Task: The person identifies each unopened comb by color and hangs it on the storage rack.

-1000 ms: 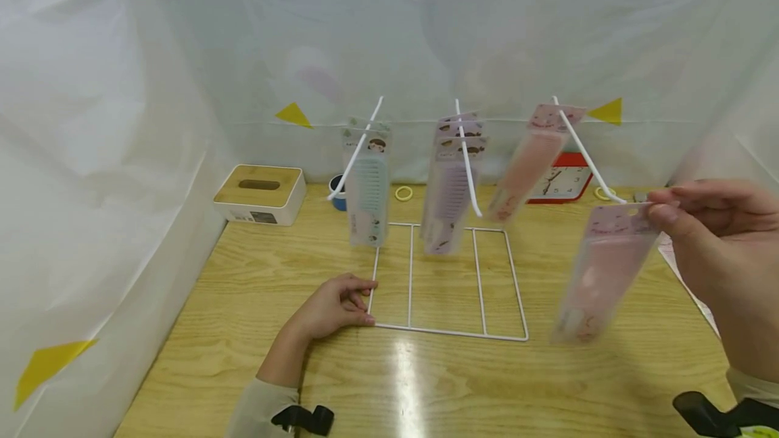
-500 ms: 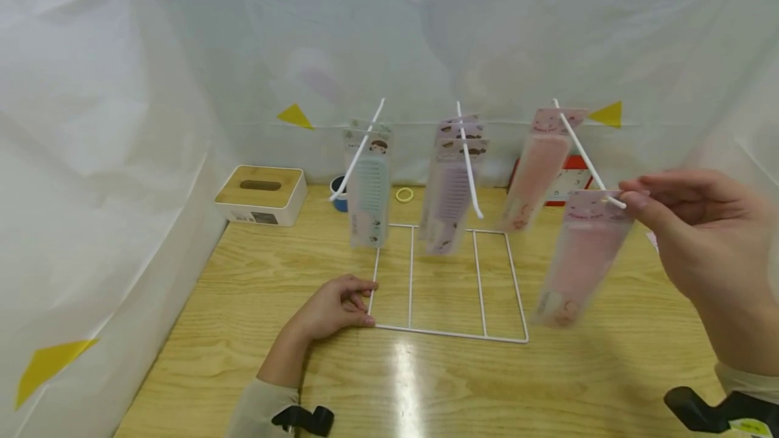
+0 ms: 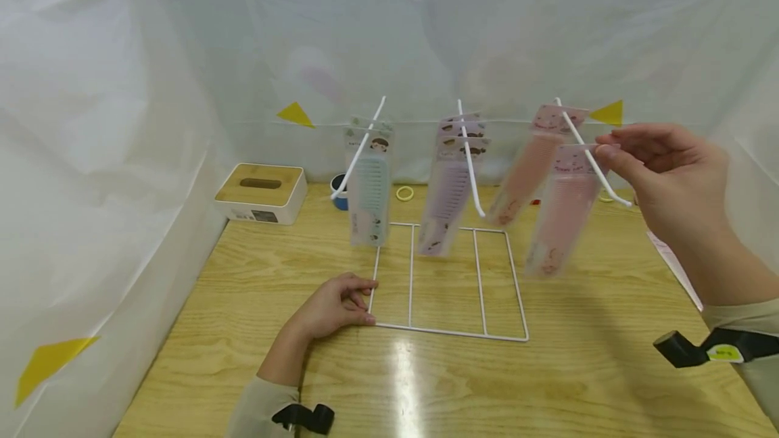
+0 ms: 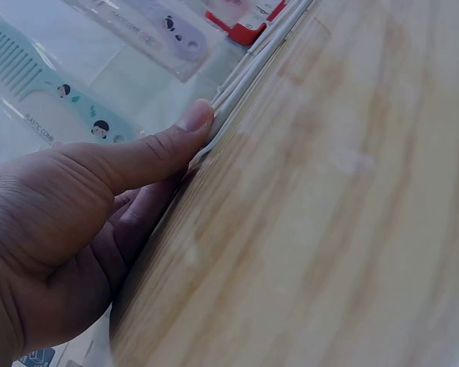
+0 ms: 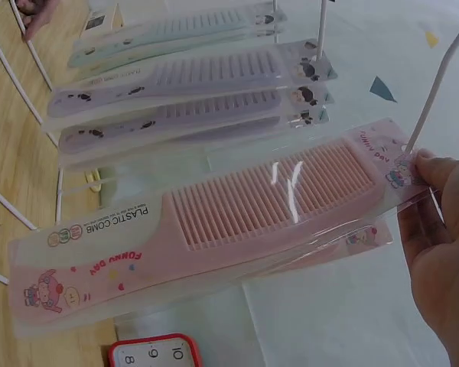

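A white wire rack [image 3: 450, 334] lies on the wooden table [image 3: 548, 370] with three pegs sloping up from it. My left hand [image 3: 341, 304] grips the near left corner of the base, thumb [image 4: 191, 122] pressed on the wire [image 4: 249, 65]. My right hand [image 3: 604, 151] pinches the top of a packaged pink comb [image 3: 562, 211], which is threaded on the right peg [image 3: 599, 171]. In the right wrist view my fingertips [image 5: 427, 164] hold the packet's hang tab, and the pink comb [image 5: 252, 206] fills the frame. A second pink comb [image 3: 523, 174] hangs behind it. Purple combs [image 3: 447, 195] hang on the middle peg, a pale green one [image 3: 368, 195] on the left.
A tissue box with a wooden lid [image 3: 260, 193] stands at the back left, a blue round thing [image 3: 337, 196] and a yellow ring [image 3: 404, 192] beside it. A red clock [image 5: 153, 355] sits behind the rack. White sheeting walls the table. Paper [image 3: 672, 262] lies at the right edge.
My right hand has risen and moved back, sliding the pink comb from the right peg's tip up along it. The rear pink comb swings. My left hand has stayed put.
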Demonstrator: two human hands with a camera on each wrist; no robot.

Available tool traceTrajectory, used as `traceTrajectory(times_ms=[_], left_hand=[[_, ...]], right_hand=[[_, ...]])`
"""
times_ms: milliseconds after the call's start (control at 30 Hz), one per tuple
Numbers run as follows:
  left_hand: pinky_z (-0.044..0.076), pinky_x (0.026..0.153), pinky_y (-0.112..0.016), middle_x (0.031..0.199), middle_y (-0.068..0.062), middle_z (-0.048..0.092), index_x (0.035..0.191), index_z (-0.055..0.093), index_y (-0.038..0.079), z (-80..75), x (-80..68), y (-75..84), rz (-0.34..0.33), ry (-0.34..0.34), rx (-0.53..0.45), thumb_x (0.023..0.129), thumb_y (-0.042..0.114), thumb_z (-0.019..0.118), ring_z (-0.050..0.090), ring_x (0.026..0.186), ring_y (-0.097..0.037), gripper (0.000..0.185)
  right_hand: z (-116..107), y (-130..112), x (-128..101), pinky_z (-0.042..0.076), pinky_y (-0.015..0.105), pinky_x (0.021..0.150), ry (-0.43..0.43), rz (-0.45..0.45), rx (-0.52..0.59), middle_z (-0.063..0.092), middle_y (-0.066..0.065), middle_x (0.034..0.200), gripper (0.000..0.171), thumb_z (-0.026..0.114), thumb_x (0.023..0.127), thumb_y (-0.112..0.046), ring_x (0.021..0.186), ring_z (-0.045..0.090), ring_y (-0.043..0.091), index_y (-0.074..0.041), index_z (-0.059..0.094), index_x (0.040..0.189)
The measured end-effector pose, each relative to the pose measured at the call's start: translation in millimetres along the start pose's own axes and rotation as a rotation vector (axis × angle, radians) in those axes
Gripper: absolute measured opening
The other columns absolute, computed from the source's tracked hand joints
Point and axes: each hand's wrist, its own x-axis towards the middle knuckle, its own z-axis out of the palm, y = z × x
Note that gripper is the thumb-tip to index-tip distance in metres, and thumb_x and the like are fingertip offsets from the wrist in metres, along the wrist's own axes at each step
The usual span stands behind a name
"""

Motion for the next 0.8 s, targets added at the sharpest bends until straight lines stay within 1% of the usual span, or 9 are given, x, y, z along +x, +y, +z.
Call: traceTrajectory(times_ms=[133, 233, 367, 600, 800], left_hand=[[0.06, 0.08, -0.021, 0.117, -0.019, 0.059, 0.133, 0.061, -0.002, -0.5, 0.2, -0.8, 0.005, -0.001, 0.01, 0.078, 0.008, 0.085, 0.064, 0.09, -0.016, 0.061], [0.06, 0.08, -0.021, 0.117, -0.019, 0.059, 0.133, 0.061, -0.002, -0.6, 0.0, -1.1, 0.003, -0.001, 0.01, 0.078, 0.008, 0.085, 0.064, 0.09, -0.016, 0.061], [0.06, 0.08, -0.021, 0.117, -0.019, 0.059, 0.134, 0.061, -0.002, -0.5, 0.1, -1.4, 0.002, -0.006, 0.005, 0.078, 0.008, 0.085, 0.064, 0.09, -0.017, 0.061], [0.06, 0.079, -0.021, 0.117, -0.019, 0.059, 0.133, 0.061, -0.002, -1.1, 0.8, -1.7, 0.0, -0.003, 0.003, 0.078, 0.008, 0.085, 0.063, 0.09, -0.016, 0.061], [0.06, 0.08, -0.021, 0.117, -0.019, 0.059, 0.133, 0.061, -0.002, -0.7, 0.7, -2.3, 0.001, -0.003, 0.002, 0.078, 0.008, 0.085, 0.063, 0.09, -0.017, 0.061]], right_hand=[[-1.8, 8.7, 12.7, 0.06, 0.02, 0.08, 0.02, 0.012, -0.063, 0.076, 0.011, 0.093, 0.026, 0.066, 0.081, 0.023, 0.084, 0.074, 0.017, 0.021, 0.063, 0.108], [-1.7, 13.4, 19.6, 0.06, 0.02, 0.08, 0.02, 0.035, -0.04, 0.076, 0.011, 0.094, 0.027, 0.065, 0.082, 0.022, 0.084, 0.072, 0.018, 0.021, 0.063, 0.109], [-1.3, 17.4, 25.7, 0.061, 0.025, 0.084, -0.004, 0.053, 0.041, 0.076, 0.015, 0.097, 0.027, 0.058, 0.084, 0.026, 0.088, 0.072, 0.021, 0.022, 0.061, 0.11], [-2.1, 20.8, 32.5, 0.06, 0.025, 0.084, -0.016, 0.065, 0.034, 0.076, 0.015, 0.099, 0.028, 0.059, 0.086, 0.023, 0.093, 0.073, 0.022, 0.022, 0.059, 0.114], [-3.6, 22.7, 35.2, 0.06, 0.026, 0.086, -0.046, 0.067, 0.044, 0.075, 0.017, 0.101, 0.03, 0.057, 0.086, 0.025, 0.095, 0.073, 0.023, 0.023, 0.057, 0.116]])
